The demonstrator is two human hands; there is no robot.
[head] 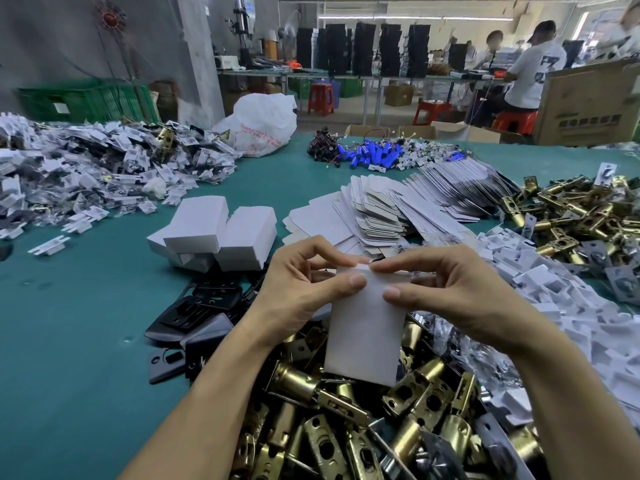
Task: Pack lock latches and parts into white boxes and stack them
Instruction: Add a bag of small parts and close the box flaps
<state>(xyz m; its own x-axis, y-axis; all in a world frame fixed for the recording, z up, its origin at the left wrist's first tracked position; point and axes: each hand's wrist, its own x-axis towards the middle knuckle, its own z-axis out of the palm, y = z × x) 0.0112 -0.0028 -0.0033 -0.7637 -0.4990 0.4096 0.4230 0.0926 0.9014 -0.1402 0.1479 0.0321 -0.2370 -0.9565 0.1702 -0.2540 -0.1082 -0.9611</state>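
I hold a white box (363, 330) upright over a heap of brass lock latches (349, 420). My left hand (298, 289) grips its left side, thumb on the front face and fingers curled at the top flap. From the right, my right hand (446, 289) pinches the top flap, thumb on the front. What is inside the box is hidden. Behind my hands, a small stack of closed white boxes (214, 233) sits on the green table (86, 341).
Flat unfolded cartons (391, 209) fan out behind the box. Black plates (194, 313) lie at the left, white inserts (568, 306) and more brass latches (581, 216) at the right. Bagged parts (86, 174) pile far left; blue batteries (370, 155) lie farther back. People work at benches behind.
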